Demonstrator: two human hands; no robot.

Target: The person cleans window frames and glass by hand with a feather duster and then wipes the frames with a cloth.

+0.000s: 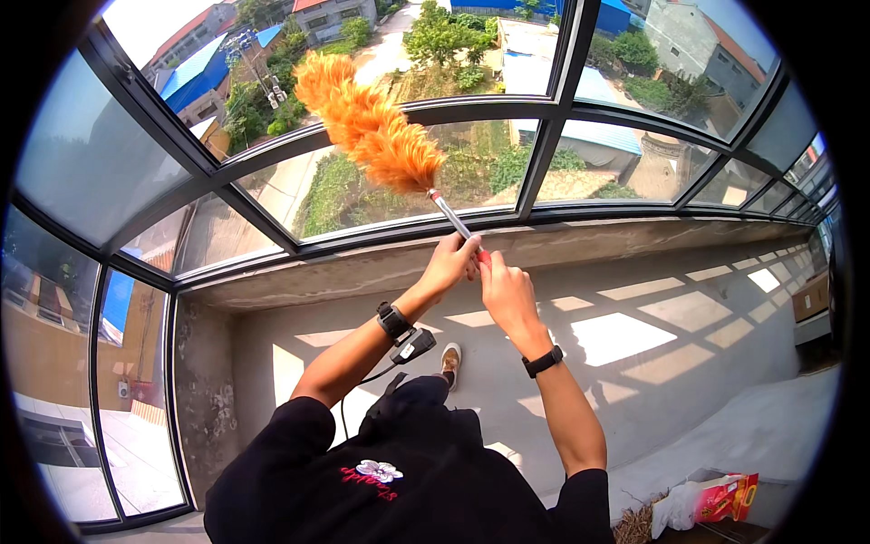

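An orange fluffy duster [380, 132] with a silver metal shaft and a red grip slants up and to the left before me. My left hand [450, 264] is closed around its handle near the metal part. Just below, my right hand [508, 292] grips the red end. The duster's head overlaps a dark metal window frame [486, 109] and the panes around it; whether the fibres touch them I cannot tell. Each wrist wears a black strap, and a small black device [413, 345] with a cable hangs by the left one.
Below the windows runs a low concrete sill wall [544, 243]. Sunlit patches lie on the grey concrete floor [476, 353]. A cardboard box [811, 297] stands at far right. A red plastic bag [726, 500] lies at lower right beside dry straw-like bristles [635, 525]. Buildings and greenery show outside.
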